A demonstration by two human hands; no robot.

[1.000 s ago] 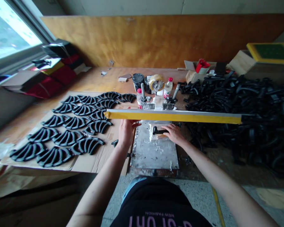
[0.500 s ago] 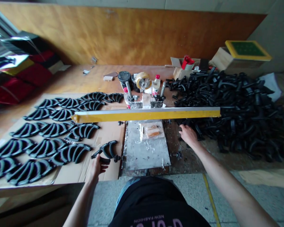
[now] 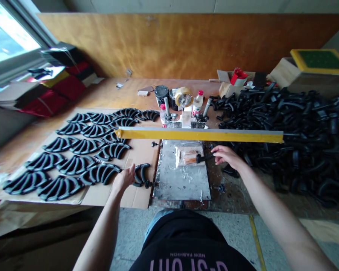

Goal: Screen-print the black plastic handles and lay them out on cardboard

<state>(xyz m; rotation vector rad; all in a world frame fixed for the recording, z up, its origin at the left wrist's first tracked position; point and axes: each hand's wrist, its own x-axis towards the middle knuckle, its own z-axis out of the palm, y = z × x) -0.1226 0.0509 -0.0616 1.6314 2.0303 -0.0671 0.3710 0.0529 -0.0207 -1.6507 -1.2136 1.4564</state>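
Note:
My right hand [image 3: 225, 156] pinches a black curved handle-like part [image 3: 204, 157] by one end, over the right edge of a grey metal plate [image 3: 183, 182]. At the left, my left hand [image 3: 124, 178] is at a short fan of black curved parts [image 3: 142, 174] on a cardboard sheet [image 3: 138, 196]. Its fingers are mostly hidden behind the hand, so I cannot see whether it holds a part. On the plate lies a clear plastic packet [image 3: 190, 156] with orange-brown strips. A long yellow-faced bar [image 3: 197, 135] crosses above the plate's far end.
Fanned rows of black curved parts [image 3: 59, 187] cover the cardboard at left. A loose heap of black parts [image 3: 288, 139] fills the right side. Behind the bar stand a clamp stand [image 3: 186, 119], a dark jar [image 3: 161, 94], tape rolls [image 3: 183, 96] and a red-capped bottle [image 3: 198, 103].
My right hand has come away from the heap with a black curved part, leftward to the plate. My left hand, earlier holding a black part, has moved to the fan. The view has shifted left.

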